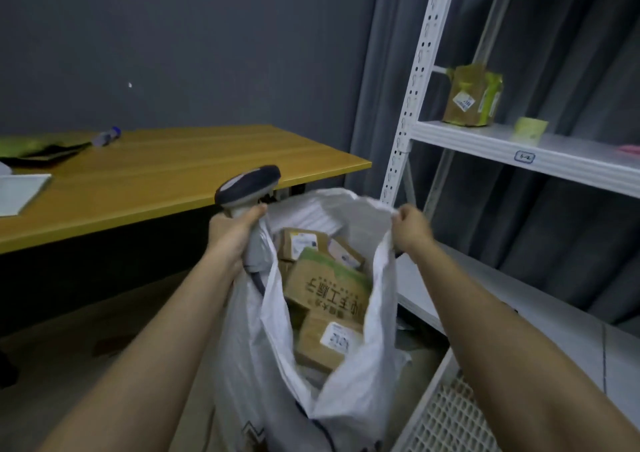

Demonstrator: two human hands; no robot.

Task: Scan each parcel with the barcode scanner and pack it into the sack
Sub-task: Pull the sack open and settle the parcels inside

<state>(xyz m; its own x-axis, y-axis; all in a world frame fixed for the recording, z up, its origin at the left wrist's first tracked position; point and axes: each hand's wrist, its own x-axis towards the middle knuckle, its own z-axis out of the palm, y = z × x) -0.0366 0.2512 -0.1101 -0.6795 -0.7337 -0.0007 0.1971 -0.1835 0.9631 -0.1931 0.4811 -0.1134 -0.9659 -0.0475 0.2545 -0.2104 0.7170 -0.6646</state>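
We note left hand (232, 233) gripping barcode scanner (246, 188) plus left edge of sack (349, 392). Sack mouth open, parcels (325, 287) inside. Right hand (411, 227) pinching sack's right rim. One parcel on shelf (472, 95), up right of sack.

The one head-worn camera is looking forward and down from close above the open sack (349, 375). It is facing a grey wall (173, 36), taking in table (173, 167) and shelving (519, 143).

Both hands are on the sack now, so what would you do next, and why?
Probably free the right hand from the sack rim and reach for the parcel on the shelf: boxes already lie inside, while the left hand holds the scanner ready.
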